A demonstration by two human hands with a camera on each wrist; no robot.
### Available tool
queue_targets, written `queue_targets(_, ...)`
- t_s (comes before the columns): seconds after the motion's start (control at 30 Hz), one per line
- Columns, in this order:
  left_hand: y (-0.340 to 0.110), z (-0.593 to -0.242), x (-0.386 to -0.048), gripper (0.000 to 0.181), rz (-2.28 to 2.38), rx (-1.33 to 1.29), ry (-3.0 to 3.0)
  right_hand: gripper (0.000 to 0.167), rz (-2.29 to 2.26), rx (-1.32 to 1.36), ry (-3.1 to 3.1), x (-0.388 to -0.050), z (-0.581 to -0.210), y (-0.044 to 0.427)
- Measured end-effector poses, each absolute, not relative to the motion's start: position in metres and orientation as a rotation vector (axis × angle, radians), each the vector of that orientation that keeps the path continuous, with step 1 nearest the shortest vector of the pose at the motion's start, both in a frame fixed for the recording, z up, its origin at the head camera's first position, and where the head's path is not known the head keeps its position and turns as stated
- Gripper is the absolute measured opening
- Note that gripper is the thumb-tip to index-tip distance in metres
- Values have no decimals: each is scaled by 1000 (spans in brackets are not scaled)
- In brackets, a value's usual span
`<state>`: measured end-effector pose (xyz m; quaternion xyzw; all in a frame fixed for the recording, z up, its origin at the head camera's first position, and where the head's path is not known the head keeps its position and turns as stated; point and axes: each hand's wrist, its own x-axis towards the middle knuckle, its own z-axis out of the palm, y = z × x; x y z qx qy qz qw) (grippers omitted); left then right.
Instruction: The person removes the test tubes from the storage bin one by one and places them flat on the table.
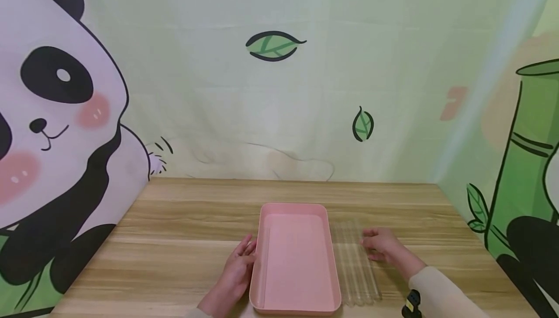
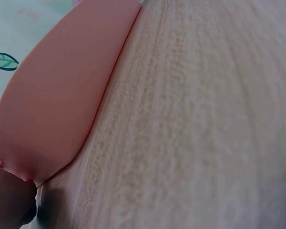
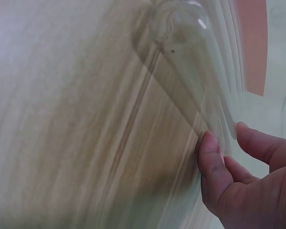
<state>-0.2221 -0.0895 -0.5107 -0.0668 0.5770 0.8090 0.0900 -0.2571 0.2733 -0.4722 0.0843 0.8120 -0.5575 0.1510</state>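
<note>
A shallow pink rectangular tray [image 1: 301,259] lies on the wooden table. My left hand [image 1: 236,269] touches its left side with loosely extended fingers; in the left wrist view only a fingertip [image 2: 12,200] shows, against the tray's lower corner. Just right of the tray lies a clear, ribbed plastic piece [image 1: 355,269] with a scalloped near edge. My right hand [image 1: 382,245] is at its right side. In the right wrist view the thumb and fingers pinch the rim of the clear piece [image 3: 195,62] between them.
The wood-grain table [image 1: 174,240] ends at the back against a pale green cloth backdrop [image 1: 393,65] printed with leaves, a panda and bamboo. A dark device [image 1: 411,303] sits on the right wrist, over a light sleeve [image 1: 445,293].
</note>
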Motion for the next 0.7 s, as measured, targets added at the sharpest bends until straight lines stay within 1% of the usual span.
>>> queue_targets(0.7,-93,-513,-222,71,2432,-211,1699,54,-1567,281,2327,-260,-469,268)
